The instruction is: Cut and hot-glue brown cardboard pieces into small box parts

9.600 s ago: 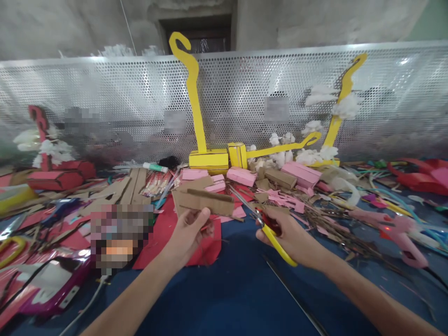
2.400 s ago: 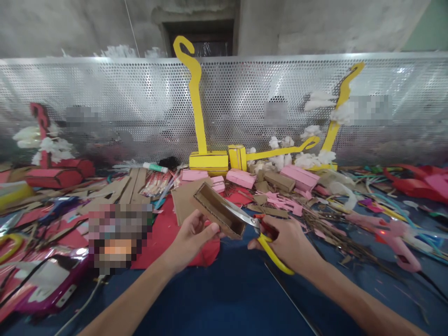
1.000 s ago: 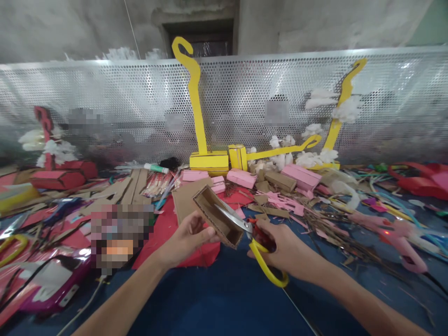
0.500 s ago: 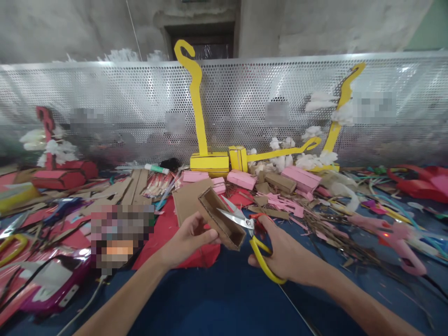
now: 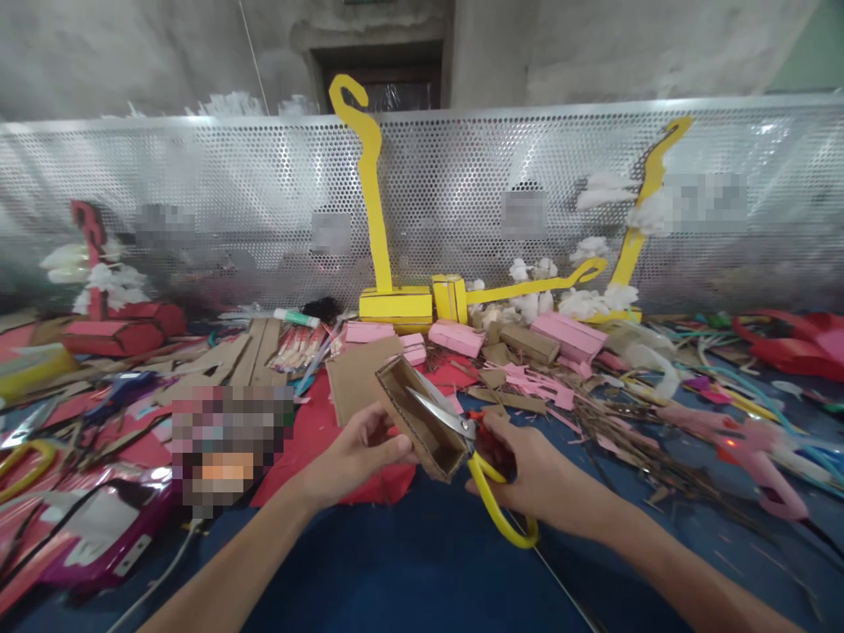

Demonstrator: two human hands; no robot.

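Note:
A small open cardboard box (image 5: 412, 404) sits tilted in my left hand (image 5: 366, 453), with the thumb on its near side and the fingers behind it. My right hand (image 5: 534, 470) grips scissors (image 5: 484, 475) that have one yellow and one red handle. Their blades point up and left over the box's open side and lie close together; whether they touch its wall I cannot tell. Behind the box are a flat cardboard piece (image 5: 356, 378) and red paper (image 5: 303, 457) on the blue table.
Pink boxes (image 5: 454, 338) and yellow hook-topped pieces (image 5: 396, 305) stand along the perforated metal panel (image 5: 435, 193). To the right are a pink glue gun (image 5: 745, 448) and thin brown twigs (image 5: 639, 431). Scissors with yellow handles (image 5: 30, 462) lie far left.
The scissor blades have closed nearer together, and the handles have swung slightly downward. The box has tipped a little in my left hand, its lower end dropping slightly.

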